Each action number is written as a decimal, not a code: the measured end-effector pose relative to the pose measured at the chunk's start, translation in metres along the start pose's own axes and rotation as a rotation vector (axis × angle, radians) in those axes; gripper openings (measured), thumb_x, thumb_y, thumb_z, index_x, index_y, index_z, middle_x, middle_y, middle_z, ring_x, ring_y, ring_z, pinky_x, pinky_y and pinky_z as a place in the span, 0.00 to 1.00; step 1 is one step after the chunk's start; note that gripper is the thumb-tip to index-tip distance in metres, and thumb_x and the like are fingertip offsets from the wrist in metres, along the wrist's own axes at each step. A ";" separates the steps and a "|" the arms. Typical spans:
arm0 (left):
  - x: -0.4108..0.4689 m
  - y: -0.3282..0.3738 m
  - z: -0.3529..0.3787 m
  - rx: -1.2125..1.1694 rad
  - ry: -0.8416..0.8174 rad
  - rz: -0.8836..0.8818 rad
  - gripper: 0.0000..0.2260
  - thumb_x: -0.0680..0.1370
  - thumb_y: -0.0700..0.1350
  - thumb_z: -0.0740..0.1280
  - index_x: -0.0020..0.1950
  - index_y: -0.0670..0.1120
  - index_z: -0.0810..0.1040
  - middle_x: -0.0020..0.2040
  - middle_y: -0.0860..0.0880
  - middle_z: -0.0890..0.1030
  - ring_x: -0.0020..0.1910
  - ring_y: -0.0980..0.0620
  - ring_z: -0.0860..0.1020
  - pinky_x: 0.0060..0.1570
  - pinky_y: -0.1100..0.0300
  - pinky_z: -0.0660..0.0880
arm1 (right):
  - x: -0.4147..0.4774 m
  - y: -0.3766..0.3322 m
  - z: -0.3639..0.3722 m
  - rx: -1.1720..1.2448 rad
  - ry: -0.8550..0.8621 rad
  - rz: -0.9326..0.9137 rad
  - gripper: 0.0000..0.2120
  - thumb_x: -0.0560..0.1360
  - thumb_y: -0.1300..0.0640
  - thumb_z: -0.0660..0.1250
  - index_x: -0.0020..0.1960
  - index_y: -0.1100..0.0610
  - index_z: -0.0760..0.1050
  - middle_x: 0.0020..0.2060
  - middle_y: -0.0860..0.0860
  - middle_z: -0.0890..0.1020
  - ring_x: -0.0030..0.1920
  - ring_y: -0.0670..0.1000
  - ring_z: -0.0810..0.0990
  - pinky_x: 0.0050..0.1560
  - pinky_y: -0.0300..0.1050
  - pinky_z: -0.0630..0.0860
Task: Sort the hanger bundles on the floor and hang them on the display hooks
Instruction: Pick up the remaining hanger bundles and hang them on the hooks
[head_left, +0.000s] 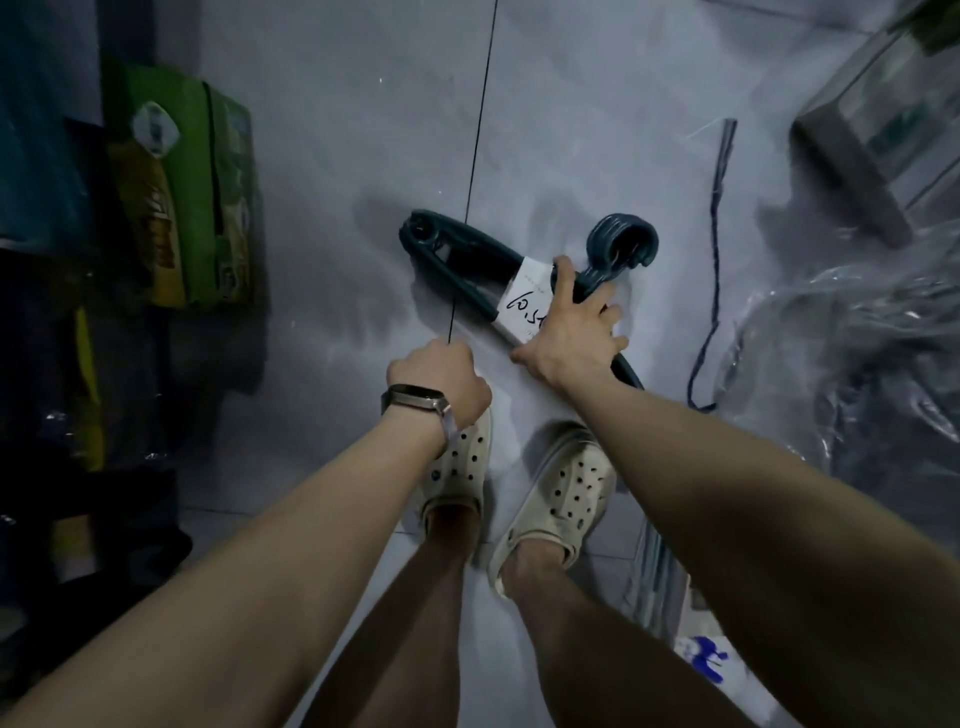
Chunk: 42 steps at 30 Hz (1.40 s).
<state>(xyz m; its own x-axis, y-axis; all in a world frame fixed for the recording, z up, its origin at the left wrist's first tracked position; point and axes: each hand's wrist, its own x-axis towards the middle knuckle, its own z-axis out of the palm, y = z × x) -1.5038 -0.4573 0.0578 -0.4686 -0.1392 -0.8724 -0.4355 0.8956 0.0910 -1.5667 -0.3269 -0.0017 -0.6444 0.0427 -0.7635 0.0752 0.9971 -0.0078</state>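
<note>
A bundle of dark teal plastic hangers (457, 260) lies on the grey tiled floor, bound at its middle by a white paper label with handwritten figures. Its stacked hooks curl up at the right. My right hand (569, 322) reaches down onto the bundle's middle, fingers wrapped over the neck below the hooks, covering part of the label. My left hand (439, 382), with a watch on the wrist, hangs just left of it, fingers curled under out of sight, holding nothing that I can see. No display hooks are in view.
Green and yellow packaged goods (182, 187) stand stacked along the left. Crumpled clear plastic wrap (852, 353) fills the right side, with a clear box (883, 119) at top right. A dark cord (714, 270) trails across the floor. My feet in beige clogs (561, 499) stand below the bundle.
</note>
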 end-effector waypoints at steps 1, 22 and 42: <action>0.000 -0.001 0.001 -0.005 0.004 -0.005 0.05 0.81 0.47 0.61 0.51 0.47 0.72 0.55 0.43 0.79 0.44 0.43 0.72 0.44 0.53 0.68 | -0.001 0.001 0.000 0.019 0.020 -0.002 0.57 0.61 0.45 0.83 0.77 0.40 0.48 0.70 0.63 0.61 0.65 0.67 0.67 0.58 0.66 0.71; 0.079 0.167 0.028 -1.081 0.060 -0.647 0.60 0.67 0.63 0.80 0.80 0.67 0.34 0.80 0.35 0.40 0.76 0.33 0.62 0.74 0.43 0.61 | -0.029 0.158 -0.064 0.368 0.272 0.261 0.52 0.60 0.43 0.81 0.74 0.39 0.53 0.68 0.61 0.65 0.65 0.68 0.71 0.55 0.67 0.77; 0.003 0.140 -0.039 -1.077 0.494 -0.480 0.55 0.63 0.48 0.81 0.78 0.68 0.49 0.68 0.42 0.58 0.63 0.39 0.66 0.50 0.52 0.67 | -0.098 0.129 -0.147 0.385 0.254 0.185 0.54 0.60 0.42 0.81 0.74 0.38 0.50 0.70 0.61 0.65 0.63 0.68 0.74 0.54 0.63 0.77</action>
<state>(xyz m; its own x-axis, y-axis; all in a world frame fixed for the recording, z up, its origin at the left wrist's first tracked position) -1.5960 -0.3484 0.0864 -0.2258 -0.7012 -0.6763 -0.9310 -0.0491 0.3617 -1.6058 -0.1931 0.1674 -0.7552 0.2789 -0.5932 0.4509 0.8779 -0.1613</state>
